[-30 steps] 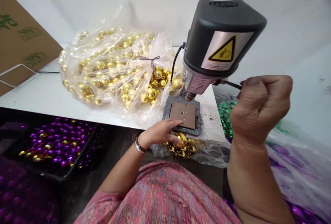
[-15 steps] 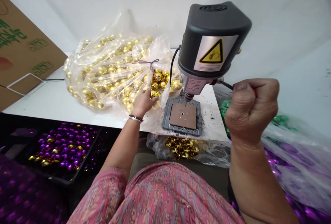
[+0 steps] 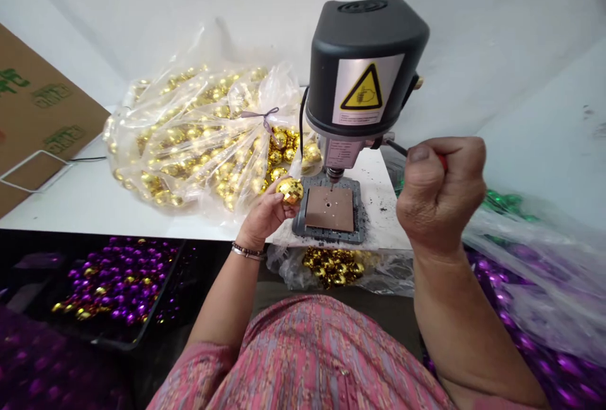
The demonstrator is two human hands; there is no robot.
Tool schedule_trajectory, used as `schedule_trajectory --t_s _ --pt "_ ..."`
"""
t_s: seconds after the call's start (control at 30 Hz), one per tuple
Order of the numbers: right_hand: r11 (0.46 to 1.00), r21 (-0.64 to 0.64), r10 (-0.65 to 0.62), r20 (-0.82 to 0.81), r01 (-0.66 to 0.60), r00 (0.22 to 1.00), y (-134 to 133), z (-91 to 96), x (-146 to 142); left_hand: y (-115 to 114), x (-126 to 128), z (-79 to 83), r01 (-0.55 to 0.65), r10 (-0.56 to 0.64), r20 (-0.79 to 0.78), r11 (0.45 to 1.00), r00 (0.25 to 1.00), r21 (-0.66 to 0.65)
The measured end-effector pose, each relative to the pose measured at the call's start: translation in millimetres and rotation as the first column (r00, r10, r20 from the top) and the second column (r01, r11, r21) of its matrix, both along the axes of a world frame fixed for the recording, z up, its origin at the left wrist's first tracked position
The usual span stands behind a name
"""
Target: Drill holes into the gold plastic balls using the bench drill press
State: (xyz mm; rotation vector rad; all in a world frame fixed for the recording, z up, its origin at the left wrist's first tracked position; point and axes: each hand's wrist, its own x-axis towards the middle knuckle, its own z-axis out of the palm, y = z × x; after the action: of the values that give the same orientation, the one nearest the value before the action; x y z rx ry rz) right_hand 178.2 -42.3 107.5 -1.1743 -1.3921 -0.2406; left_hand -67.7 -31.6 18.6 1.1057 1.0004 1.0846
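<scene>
Between the fingers of my left hand [image 3: 267, 215] is a shiny gold mirrored ball [image 3: 290, 191], held just left of the drill press base. My right hand [image 3: 442, 192] is closed round the red-tipped lever [image 3: 398, 147] of a black benchtop drill press [image 3: 364, 50]. Under the chuck [image 3: 334, 174] a brown square plate [image 3: 330, 208] with a small hole lies on the grey base [image 3: 358, 233]. Behind my left hand, a tied clear plastic bag [image 3: 203, 151] bulges with gold balls, and several loose gold balls [image 3: 279, 154] sit at its right side.
A cardboard box [image 3: 42, 107] stands at the left of the white table [image 3: 61, 208]. Below the table edge are a dark tray [image 3: 163, 283] of purple and gold balls and a bag of gold balls [image 3: 334, 268]. Plastic bags [image 3: 534, 283] with purple and green balls lie to the right.
My left hand has come away from the loose gold balls toward me, now with one ball in its fingers. My right hand stays on the lever. The view has shifted slightly.
</scene>
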Motion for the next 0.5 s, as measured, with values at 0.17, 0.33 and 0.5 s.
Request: schedule_trajectory --t_s 0.17,0.33,0.5 --pt "0.999 -0.044 0.001 0.013 0.0 1.0 -3.6 1.6 -0.8 -0.4 19.4 -11.8 0.035 -0.038 -0.111 0.999 0.993 -0.034" --pt "0.998 -0.058 0.014 0.009 -0.014 1.0 -4.0 1.4 -1.6 6.7 27.0 -20.3 0.003 0.057 -0.427 0.99 0.903 0.139" --pt "0.997 -0.073 0.037 0.002 -0.037 0.999 -4.9 3.2 -2.0 14.6 29.1 -25.5 0.037 0.004 -0.433 0.996 0.902 0.087"
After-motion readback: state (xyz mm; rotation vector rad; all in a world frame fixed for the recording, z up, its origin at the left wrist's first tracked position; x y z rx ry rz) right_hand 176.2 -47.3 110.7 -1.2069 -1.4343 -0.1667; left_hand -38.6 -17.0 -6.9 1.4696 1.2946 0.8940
